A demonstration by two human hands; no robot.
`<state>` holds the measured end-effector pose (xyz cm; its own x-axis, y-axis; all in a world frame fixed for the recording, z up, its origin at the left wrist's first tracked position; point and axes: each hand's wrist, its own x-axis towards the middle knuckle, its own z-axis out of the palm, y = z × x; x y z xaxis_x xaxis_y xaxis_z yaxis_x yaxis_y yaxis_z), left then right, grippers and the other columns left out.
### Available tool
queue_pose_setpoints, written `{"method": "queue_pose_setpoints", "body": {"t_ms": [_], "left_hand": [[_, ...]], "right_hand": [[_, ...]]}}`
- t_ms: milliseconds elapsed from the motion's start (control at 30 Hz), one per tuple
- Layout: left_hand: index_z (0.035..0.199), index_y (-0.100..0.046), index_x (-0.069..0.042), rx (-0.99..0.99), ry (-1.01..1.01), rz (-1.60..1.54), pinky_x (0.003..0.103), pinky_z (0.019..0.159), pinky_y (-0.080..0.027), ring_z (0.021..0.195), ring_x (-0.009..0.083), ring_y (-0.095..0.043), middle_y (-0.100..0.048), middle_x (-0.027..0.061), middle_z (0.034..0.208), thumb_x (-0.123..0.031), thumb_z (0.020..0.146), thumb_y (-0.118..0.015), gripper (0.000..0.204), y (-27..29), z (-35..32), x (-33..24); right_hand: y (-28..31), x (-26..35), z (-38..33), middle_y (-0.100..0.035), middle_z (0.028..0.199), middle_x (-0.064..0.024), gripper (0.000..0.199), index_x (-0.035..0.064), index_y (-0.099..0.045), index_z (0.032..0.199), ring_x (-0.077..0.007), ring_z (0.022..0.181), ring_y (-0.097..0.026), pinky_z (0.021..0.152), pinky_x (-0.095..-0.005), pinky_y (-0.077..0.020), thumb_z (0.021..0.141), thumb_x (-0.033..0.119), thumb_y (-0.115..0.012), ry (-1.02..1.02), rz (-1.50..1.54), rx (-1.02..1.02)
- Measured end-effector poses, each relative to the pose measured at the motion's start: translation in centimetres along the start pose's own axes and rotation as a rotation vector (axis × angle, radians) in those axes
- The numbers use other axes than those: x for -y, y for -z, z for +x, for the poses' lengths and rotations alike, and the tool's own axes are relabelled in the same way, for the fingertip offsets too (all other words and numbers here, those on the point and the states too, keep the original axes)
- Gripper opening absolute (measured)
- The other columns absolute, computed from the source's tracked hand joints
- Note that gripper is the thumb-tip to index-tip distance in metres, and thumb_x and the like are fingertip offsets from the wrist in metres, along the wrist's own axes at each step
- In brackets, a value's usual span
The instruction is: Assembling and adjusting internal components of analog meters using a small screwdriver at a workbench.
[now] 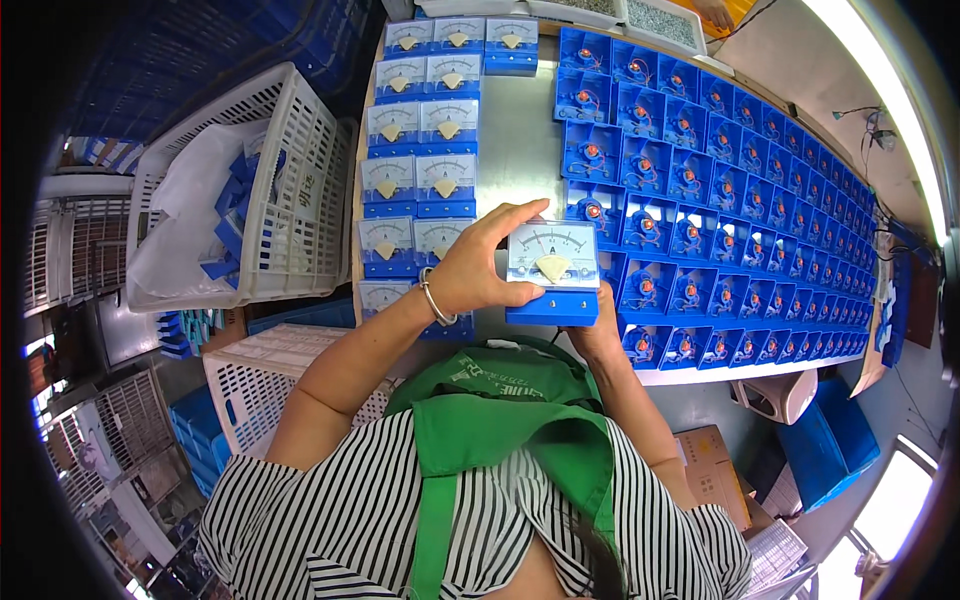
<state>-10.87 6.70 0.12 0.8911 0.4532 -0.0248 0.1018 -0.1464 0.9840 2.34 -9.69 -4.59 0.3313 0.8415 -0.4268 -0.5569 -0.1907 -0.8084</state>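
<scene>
An analog ammeter point(552, 262) with a white dial, clear cover and blue base is held up in front of me, dial facing up. My left hand point(478, 262) grips its left side, thumb at the lower edge and index finger along the top. Under the meter's right and lower side is my right hand point(597, 328), its fingers mostly hidden behind the blue base. Left of my hands, finished-looking ammeters point(447, 178) stand in two columns. To the right, rows of open blue meter housings point(648, 225) with orange-red coils inside cover the table.
A bare metal strip of table point(515, 150) runs between both groups. White crates point(300, 190) stand at the left, one holding blue parts. Trays of small parts point(660, 25) sit at the far edge, near another person's hand point(716, 12). A cardboard box point(712, 470) is low right.
</scene>
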Motion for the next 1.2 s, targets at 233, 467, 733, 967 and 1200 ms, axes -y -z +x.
{"method": "queue_pose_setpoints", "body": {"t_ms": [233,467,733,967,1200], "left_hand": [[0.141,-0.04,-0.005,0.021,0.021,-0.018,0.035,0.103,-0.038,0.118,0.0228,-0.049,-0.049,0.0121,0.124,-0.02,0.061,-0.077,0.09,-0.3,-0.1,0.2],[0.141,-0.039,-0.005,0.015,0.021,-0.023,0.035,0.103,-0.038,0.118,0.0228,-0.049,-0.049,0.012,0.125,-0.021,0.061,-0.077,0.09,-0.3,0.0,0.4],[0.137,-0.043,-0.006,-0.086,-0.06,0.331,0.037,0.098,-0.041,0.113,0.0297,-0.053,-0.054,0.0162,0.121,-0.024,0.06,-0.076,0.086,0.5,0.2,2.3],[0.139,-0.042,-0.008,-0.03,-0.027,0.28,0.037,0.098,-0.041,0.114,0.0293,-0.053,-0.054,0.0151,0.121,-0.023,0.06,-0.077,0.087,-0.8,-0.1,2.8],[0.138,-0.042,-0.008,-0.026,-0.056,0.265,0.037,0.098,-0.041,0.113,0.0295,-0.053,-0.054,0.0148,0.12,-0.021,0.059,-0.078,0.088,-1.1,-0.2,2.2]], "right_hand": [[0.2,-0.9,0.0,-0.069,0.098,-0.0068,0.021,0.0016,-0.068,0.102,-0.011,0.085,-0.065,0.076,-0.0267,-0.053,0.081,0.005,-0.069,0.101,0.088,0.021],[0.4,-1.1,0.3,-0.066,0.093,-0.0041,0.025,0.0014,-0.064,0.107,-0.0102,0.077,-0.061,0.067,-0.0247,-0.0503,0.083,0.008,-0.066,0.065,0.01,0.015],[1.7,3.5,0.1,-0.064,0.094,-0.0098,0.027,-0.0032,-0.057,0.111,-0.0125,0.083,-0.062,0.07,-0.0264,-0.0501,0.084,-0.002,-0.058,0.284,-0.888,-0.162],[-3.2,7.6,-1.7,-0.062,0.109,-0.0185,0.027,-0.0044,-0.047,0.117,-0.0231,0.101,-0.062,0.089,-0.0348,-0.0511,0.092,0.0,-0.055,0.718,-0.244,0.008],[-3.0,6.4,-1.5,-0.062,0.109,-0.0195,0.029,-0.0022,-0.043,0.117,-0.0273,0.103,-0.062,0.089,-0.0383,-0.0522,0.092,0.002,-0.056,0.705,-0.173,-0.01]]}}
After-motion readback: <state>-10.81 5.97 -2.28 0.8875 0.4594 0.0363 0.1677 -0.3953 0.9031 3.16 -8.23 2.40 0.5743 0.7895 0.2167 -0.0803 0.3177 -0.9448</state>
